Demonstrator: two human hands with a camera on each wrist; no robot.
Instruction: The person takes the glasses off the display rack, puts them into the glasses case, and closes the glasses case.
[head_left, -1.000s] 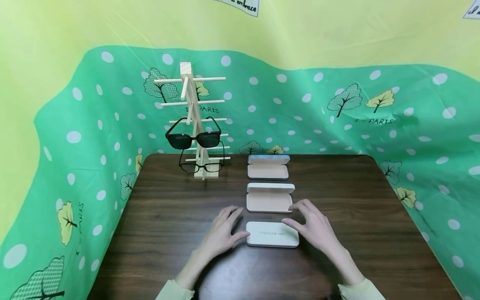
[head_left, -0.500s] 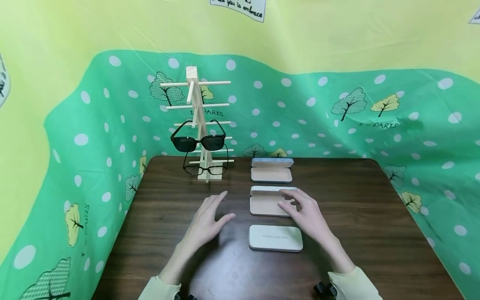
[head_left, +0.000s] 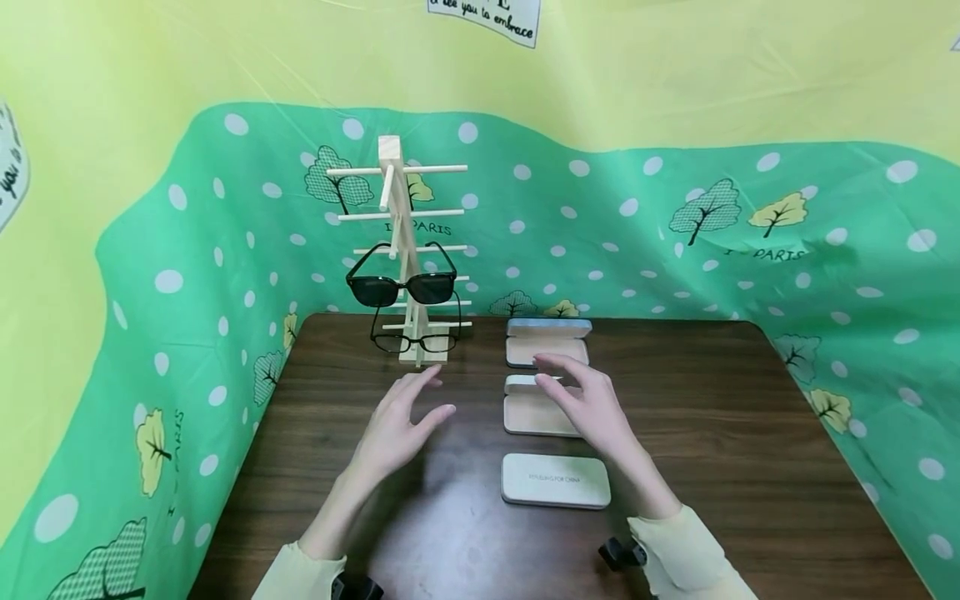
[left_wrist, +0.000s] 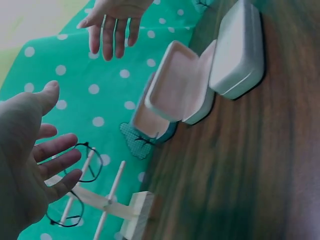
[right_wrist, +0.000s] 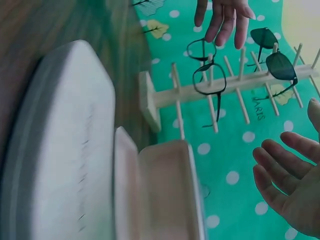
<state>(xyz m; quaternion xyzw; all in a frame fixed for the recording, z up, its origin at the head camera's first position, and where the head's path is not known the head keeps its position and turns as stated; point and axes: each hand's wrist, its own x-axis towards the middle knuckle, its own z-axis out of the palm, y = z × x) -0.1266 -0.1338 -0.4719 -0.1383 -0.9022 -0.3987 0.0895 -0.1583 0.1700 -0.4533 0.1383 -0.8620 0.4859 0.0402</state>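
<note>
My left hand [head_left: 393,425] hovers over the table with fingers extended and thumb apart, just in front of the wooden glasses rack [head_left: 408,250]. Holding nothing, my right hand [head_left: 588,406] is raised above the open white glasses case [head_left: 536,415] and hides part of it. On the rack hang black sunglasses [head_left: 403,288] and, lower down, thin black-framed eyeglasses [head_left: 438,342]. A closed white glasses case [head_left: 555,481] with small lettering lies nearest me. Farthest back, an open blue-edged case [head_left: 525,352] has its lid up. Both open cases show pale linings, with no glasses visible inside.
The dark wooden table [head_left: 712,433] has a polka-dot green and yellow cloth [head_left: 615,225] hanging behind and beside it. Thin pegs stick out from both sides of the rack. Black wrist devices [head_left: 622,552] sit at my cuffs.
Both hands have left the closed white case and risen forward. The left moved left toward the rack; the right moved over the open white case. The cases and glasses stay put.
</note>
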